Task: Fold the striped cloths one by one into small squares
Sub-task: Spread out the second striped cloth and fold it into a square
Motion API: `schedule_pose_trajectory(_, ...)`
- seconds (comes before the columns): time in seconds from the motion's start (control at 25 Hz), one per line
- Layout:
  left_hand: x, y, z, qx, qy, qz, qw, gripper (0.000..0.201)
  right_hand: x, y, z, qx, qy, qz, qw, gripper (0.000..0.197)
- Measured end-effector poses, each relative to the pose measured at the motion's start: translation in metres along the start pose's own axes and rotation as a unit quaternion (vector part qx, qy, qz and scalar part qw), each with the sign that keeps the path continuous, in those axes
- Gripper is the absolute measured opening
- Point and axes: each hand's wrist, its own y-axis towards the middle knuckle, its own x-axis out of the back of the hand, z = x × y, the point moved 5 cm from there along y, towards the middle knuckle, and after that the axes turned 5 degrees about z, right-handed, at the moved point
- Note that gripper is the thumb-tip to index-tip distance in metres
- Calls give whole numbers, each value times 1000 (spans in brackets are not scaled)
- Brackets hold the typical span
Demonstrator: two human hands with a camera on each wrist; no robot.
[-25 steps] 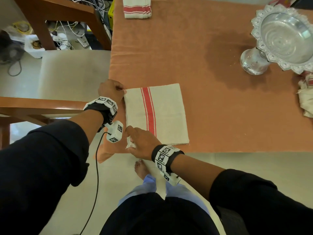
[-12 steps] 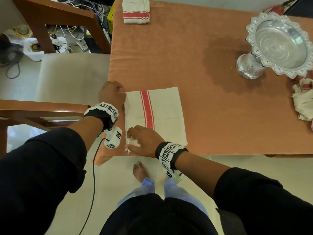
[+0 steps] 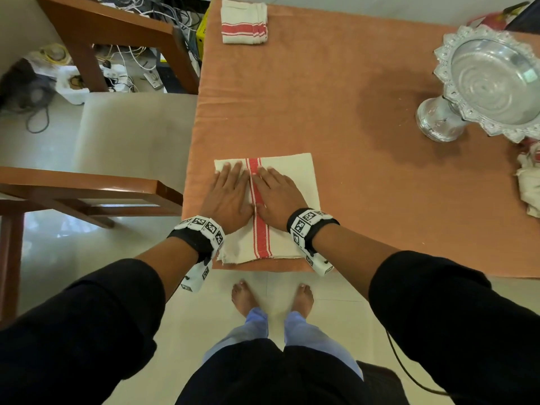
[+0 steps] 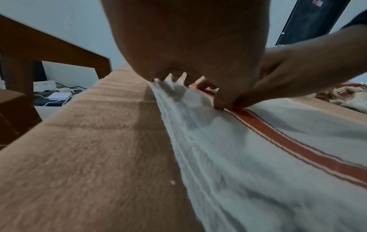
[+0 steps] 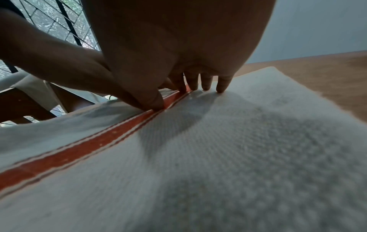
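A brown towelling table cover (image 3: 336, 112) carries a silver pedestal bowl (image 3: 493, 83) at far right, a small folded red-striped cloth (image 3: 244, 21) at the far edge, and crumpled cloths (image 3: 529, 185) at right. At the near left edge lies the cream cloth with a red stripe (image 3: 295, 182). The wrist views show layered folded edges along its left side. The left hand (image 3: 226, 197) and right hand (image 3: 277, 197), pinching its left corners a second ago, now press flat either side of the stripe.

Both hands, left (image 3: 226, 197) and right (image 3: 277, 197), lie apparently flat, fingers straight.

Head view bright; wrist views dim, blurry, edges warped.
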Motion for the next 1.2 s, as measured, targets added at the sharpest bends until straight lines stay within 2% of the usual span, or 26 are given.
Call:
schedule_pose_trajectory(0.12, 1, 6, 10, 17, 15, 22, 1000, 98, -4, 2, -13, -4, 0, 18, 1000, 80)
schedule_pose_trajectory(0.28, -1, 9, 22, 22, 49, 35, 998, 108, -9, -5, -44, -43, 18, 30, 998, 93)
schedule_pose_trajectory(0.6, -2, 11, 25, 28, 57, 49, 997, 108, -4, -18, -92, -110, 39, 37, 992, 104)
schedule_pose_trajectory(0.8, 4, 12, 14, 47, 26, 60, 997, 107, 1, -19, -95, -114, 44, 66, 990, 108)
schedule_pose_trajectory(0.88, 8, 10, 2, 32, 28, 38, 998, 106, 5, -22, -86, -98, 34, 53, 993, 107)
schedule_pose_trajectory(1.04, -9, -14, -43, -66, 66, 35, 995, 92, -10, -45, -46, 29, -18, 29, 999, 98)
schedule_pose_trajectory(1.2, -33, -36, -56, -48, 60, 27, 997, 84, -32, -67, -33, 43, -3, 37, 998, 92)
